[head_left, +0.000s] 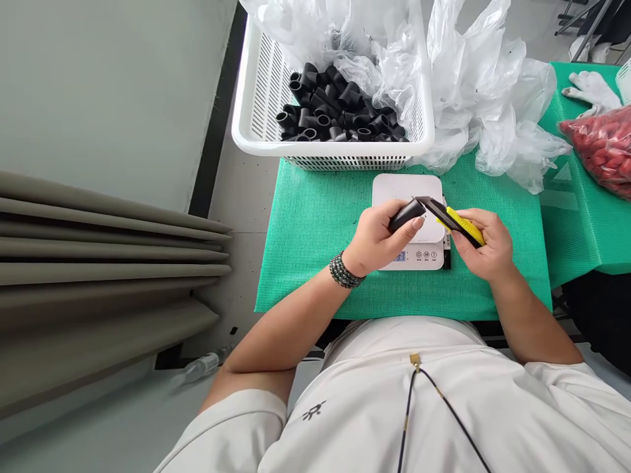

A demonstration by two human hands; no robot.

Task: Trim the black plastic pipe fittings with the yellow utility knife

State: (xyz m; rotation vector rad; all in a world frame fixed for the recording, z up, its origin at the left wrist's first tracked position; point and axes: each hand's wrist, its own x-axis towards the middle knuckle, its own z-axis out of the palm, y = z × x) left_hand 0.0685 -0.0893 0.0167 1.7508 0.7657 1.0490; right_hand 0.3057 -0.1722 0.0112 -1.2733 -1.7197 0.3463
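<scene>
My left hand (379, 236) is closed around a black plastic pipe fitting (408, 214), its open end facing right. In my right hand (486, 243) is a yellow and black utility knife (458, 225), gripped by the handle. The knife's dark blade meets the rim of the fitting; whether it cuts in cannot be made out. Both hands are above a white digital scale (387, 186), whose small display is partly covered by my left hand. A black marker pen (447, 259) lies along the scale's right side, partly hidden by my right hand and the knife.
Beyond the scale, a white plastic basket (330, 148) holds many black fittings (340, 108) and clear plastic bags (345, 29). More bags (493, 98) lie to its right. A bag of red parts (601, 148) and a white glove (591, 90) rest on the green-covered table (305, 256).
</scene>
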